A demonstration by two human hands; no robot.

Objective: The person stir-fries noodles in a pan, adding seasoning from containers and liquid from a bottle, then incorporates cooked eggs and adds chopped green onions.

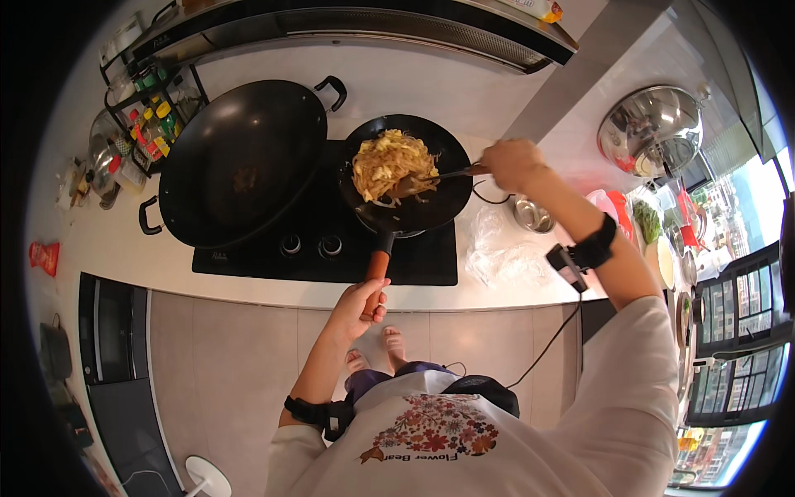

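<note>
My left hand (361, 305) grips the wooden handle (377, 267) of a small black wok (448, 202) on the right side of the cooktop. In the pan sits a mound of noodle-like pale strands with yellow egg pieces (394, 166). My right hand (513, 165) holds a spatula (454, 173) by its wooden handle, coming in over the wok's right rim. Its blade rests at the right edge of the food, partly covered by strands.
A large two-handled black wok (248, 161) covers the left of the black glass cooktop (279, 271). A range hood (410, 28) overhangs the back. Crumpled clear plastic (506, 255) and a metal bowl (533, 214) lie right. Condiment bottles (152, 127) fill a rack at left.
</note>
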